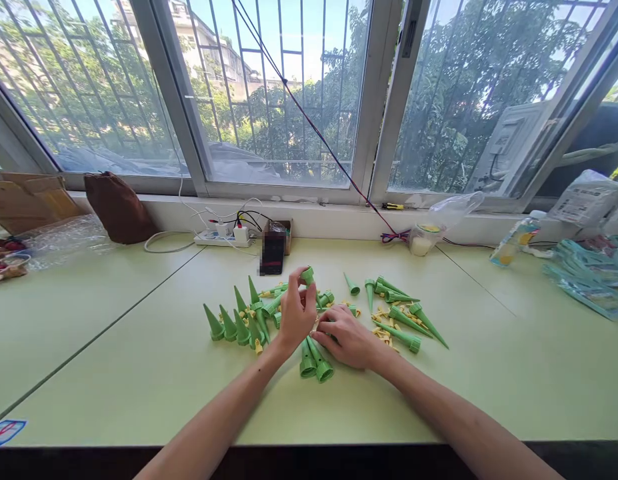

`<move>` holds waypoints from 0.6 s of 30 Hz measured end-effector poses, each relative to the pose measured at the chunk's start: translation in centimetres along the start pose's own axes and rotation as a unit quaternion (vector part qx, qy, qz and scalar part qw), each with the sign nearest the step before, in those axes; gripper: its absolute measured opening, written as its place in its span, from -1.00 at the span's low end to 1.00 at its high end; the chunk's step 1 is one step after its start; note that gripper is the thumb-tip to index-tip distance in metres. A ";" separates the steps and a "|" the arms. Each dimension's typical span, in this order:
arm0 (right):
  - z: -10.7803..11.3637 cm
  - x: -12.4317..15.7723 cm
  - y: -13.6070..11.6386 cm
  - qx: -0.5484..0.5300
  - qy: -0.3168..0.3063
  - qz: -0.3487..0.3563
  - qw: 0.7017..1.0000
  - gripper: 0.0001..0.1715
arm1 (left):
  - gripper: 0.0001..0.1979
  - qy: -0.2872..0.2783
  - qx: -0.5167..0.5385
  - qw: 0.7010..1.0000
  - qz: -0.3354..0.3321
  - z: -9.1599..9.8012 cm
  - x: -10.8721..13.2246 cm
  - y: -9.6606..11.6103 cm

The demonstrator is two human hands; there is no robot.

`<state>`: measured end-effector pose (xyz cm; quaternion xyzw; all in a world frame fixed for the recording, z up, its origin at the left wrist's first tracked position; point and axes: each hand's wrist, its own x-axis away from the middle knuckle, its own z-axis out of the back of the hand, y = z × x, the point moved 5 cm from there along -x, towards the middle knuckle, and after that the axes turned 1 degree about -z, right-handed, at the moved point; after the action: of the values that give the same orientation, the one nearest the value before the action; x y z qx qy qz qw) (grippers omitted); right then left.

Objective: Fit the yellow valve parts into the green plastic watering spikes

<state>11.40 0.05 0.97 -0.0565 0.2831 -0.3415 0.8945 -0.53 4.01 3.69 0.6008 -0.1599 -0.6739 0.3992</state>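
Step in hand: seemingly one piece being handled singly, the left hand (296, 313) holding it up mid-frame while the right hand (346, 339) works low beside it.
Held-up green piece (307, 274): centre of the frame, above the table (139, 380), its ribbed cap showing over the fingertips.
Left hand grip: thumb and fingertips pinched together on that piece.
Right hand grip: fingers curled and loosely bent, close to the tabletop; whether they pinch anything is hidden from this angle.
Upright cones (229, 328): points up, left of centre.
Paired cones (307, 365): lower centre, lying with wide ends nearest the viewer.
Yellow bits (385, 336): scattered among green spikes (409, 320), right of centre.
Next move calls for: probably a steady left pinch and precise right fingertips.
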 end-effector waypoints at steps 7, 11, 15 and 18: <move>0.1 -0.1 -0.1 -0.033 -0.010 -0.024 0.999 -0.66 | -0.70 0.002 -0.001 1.000 -0.003 0.0 0.1 -0.2; -0.1 -0.1 -0.1 -0.047 -0.004 -0.030 0.998 -0.68 | -0.70 0.004 0.001 1.000 -0.003 0.0 0.0 -0.1; -0.1 0.0 0.0 -0.057 0.002 -0.033 0.998 -0.68 | -0.70 0.003 0.009 1.000 -0.001 0.0 0.0 0.0; 0.0 0.0 0.0 -0.068 0.006 -0.031 0.997 -0.67 | -0.71 0.001 0.004 1.000 0.004 0.0 0.0 0.1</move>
<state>11.42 -0.01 1.00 -0.1235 0.3092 -0.3491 0.8760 -0.50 3.91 3.79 0.6024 -0.1649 -0.6711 0.3995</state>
